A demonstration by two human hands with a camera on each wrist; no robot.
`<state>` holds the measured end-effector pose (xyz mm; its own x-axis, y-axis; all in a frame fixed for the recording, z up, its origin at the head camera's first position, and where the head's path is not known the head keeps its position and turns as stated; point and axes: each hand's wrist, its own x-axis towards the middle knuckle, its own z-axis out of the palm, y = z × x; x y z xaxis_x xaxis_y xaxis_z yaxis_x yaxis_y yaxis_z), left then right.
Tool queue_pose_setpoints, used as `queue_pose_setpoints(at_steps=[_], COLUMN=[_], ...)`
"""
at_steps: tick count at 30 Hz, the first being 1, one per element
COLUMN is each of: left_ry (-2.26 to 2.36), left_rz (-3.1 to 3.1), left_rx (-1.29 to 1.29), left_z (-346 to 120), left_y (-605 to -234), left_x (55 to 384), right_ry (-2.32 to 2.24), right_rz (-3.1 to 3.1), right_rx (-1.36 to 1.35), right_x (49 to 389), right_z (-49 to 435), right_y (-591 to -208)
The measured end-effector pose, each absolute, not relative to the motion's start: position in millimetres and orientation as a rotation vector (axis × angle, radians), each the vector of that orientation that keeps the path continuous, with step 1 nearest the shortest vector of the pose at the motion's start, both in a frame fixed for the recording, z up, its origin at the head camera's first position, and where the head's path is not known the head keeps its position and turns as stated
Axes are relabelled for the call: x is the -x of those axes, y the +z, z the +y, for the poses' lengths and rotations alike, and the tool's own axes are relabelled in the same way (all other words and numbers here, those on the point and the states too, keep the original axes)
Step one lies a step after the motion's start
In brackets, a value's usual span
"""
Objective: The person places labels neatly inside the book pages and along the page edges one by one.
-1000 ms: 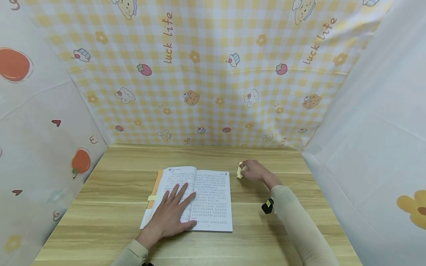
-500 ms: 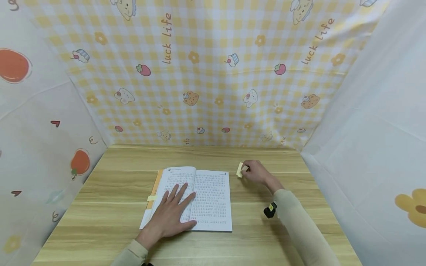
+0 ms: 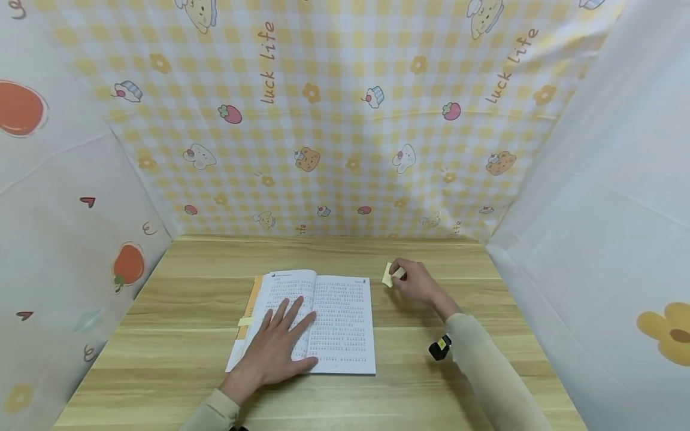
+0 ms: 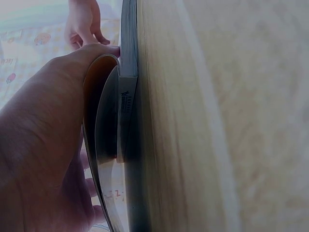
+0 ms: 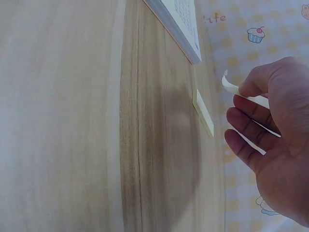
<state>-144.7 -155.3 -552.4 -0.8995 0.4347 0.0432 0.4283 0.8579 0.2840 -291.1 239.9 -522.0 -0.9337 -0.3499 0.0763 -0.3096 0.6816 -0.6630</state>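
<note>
An open book (image 3: 343, 323) with printed pages lies on the wooden table. My left hand (image 3: 274, 352) rests on its left page, fingers spread and thumb reaching across the fold. In the left wrist view the left hand (image 4: 43, 125) lies over the curved pages and cover (image 4: 91, 87). Right of the book, my right hand (image 3: 417, 282) pinches a pale yellow sticky note (image 5: 231, 87) between thumb and index finger, its free end curling up. The other fingers of the right hand (image 5: 285, 116) are loosely bent. A small sticky note pad (image 5: 203, 113) lies on the table just below it.
A yellow strip (image 3: 245, 321) sticks out from the book's left edge, over its orange cover flap (image 3: 253, 299). A checked cloth (image 3: 345, 149) hangs behind the wooden table (image 3: 162, 335). White cloths (image 3: 609, 197) stand on both sides.
My right hand has drawn slightly away from the pad, and the pinched sticky note shows apart from it. The left hand has stayed on the book.
</note>
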Motion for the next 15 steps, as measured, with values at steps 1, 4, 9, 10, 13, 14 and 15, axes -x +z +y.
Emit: queue_pose_setpoints(at_steps=[1, 4, 9, 10, 13, 14, 15], left_ry=[0.452, 0.453, 0.45, 0.45, 0.453, 0.455, 0.456], left_rz=[3.007, 3.009, 3.01, 3.01, 3.01, 3.009, 3.008], left_rx=[-0.698, -0.694, -0.695, -0.695, -0.697, -0.697, -0.697], left_z=[-155, -155, -156, -156, -155, -155, -155], left_y=[-552, -552, -553, -553, -553, -553, -553], left_x=[145, 145, 145, 145, 145, 145, 145], right_ry=[-1.101, -1.118, -1.143, -1.144, -1.144, -1.142, -1.138], right_rz=[2.831, 2.825, 2.822, 2.823, 2.827, 2.829, 2.831], right_rx=[0.562, 0.587, 0.661, 0.67, 0.662, 0.655, 0.651], right_x=[290, 288, 283, 283, 278, 277, 275], right_z=[240, 241, 242, 242, 241, 241, 241], right_y=[-523, -524, -524, -524, -524, -524, -523])
